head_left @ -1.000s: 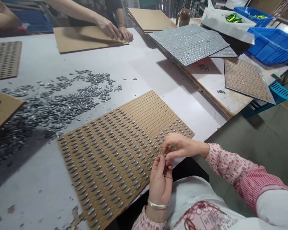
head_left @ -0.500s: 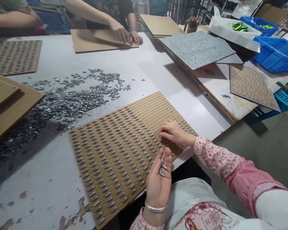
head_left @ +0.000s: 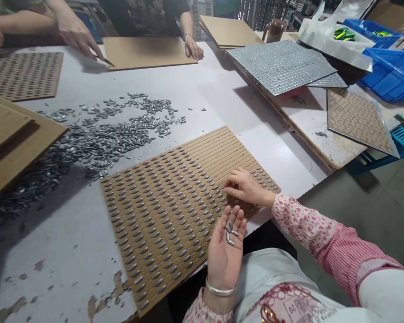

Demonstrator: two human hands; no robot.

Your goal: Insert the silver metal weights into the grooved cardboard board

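Observation:
My left hand [head_left: 225, 262] is turned palm up near the board's front edge. Cupped in it are several small grey spindle-shaped metal pieces [head_left: 230, 240]. Just beyond, my right hand [head_left: 244, 187] hovers low over the board with fingers curled together; whatever they pinch is hidden. The brown grooved board [head_left: 218, 148] lies on the table at a slant. Rows of the same metal pieces sit across its left and middle parts, with more near its right edge. Bare grooves show at the far right part.
A heap of loose metal pieces [head_left: 111, 139] spreads across the white table [head_left: 208, 94]. Stacked boards [head_left: 6, 130] stand at left, silver-covered boards [head_left: 283, 65] at right, near blue bins [head_left: 392, 74]. Across the table, a co-worker's hands [head_left: 193, 48] touch a plain board [head_left: 148, 53].
The co-worker's hands have moved apart, one to the board's left corner. My left hand has opened slightly, its fingers more spread under the pieces. My right hand stays nearly in place.

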